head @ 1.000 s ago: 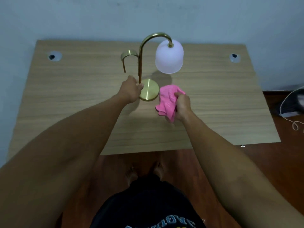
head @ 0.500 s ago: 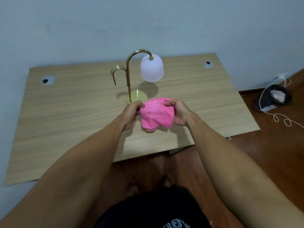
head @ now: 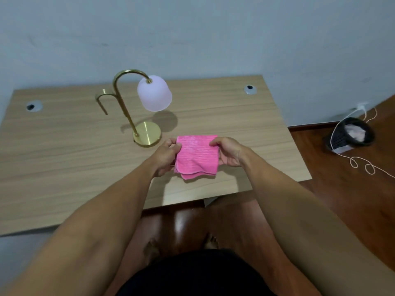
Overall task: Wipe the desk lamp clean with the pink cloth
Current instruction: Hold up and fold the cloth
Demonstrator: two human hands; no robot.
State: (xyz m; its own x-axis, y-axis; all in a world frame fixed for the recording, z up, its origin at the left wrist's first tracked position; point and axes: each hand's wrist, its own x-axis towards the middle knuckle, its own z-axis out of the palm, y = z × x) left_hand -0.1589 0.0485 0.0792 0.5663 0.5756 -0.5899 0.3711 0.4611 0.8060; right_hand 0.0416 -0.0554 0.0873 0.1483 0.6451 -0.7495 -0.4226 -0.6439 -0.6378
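Note:
The desk lamp (head: pixel 147 133) stands upright on the wooden desk (head: pixel 64 150), with a round brass base, a curved brass neck and a frosted white shade (head: pixel 154 93) hanging from the arch. The pink cloth (head: pixel 197 157) is stretched flat between both hands, just above the desk, in front and to the right of the lamp base. My left hand (head: pixel 165 155) pinches its upper left corner. My right hand (head: pixel 228 151) pinches its upper right corner. Neither hand touches the lamp.
The desk backs onto a pale wall and has two cable holes (head: pixel 32 106) (head: pixel 249 88). A black basket (head: pixel 350 133) and a loose white cord (head: pixel 363 165) lie on the wooden floor to the right. My feet show below the desk edge.
My left hand let go of the lamp base and took the cloth's left corner. Both hands spread the bunched cloth out flat. The view shifted so the lamp sits further left.

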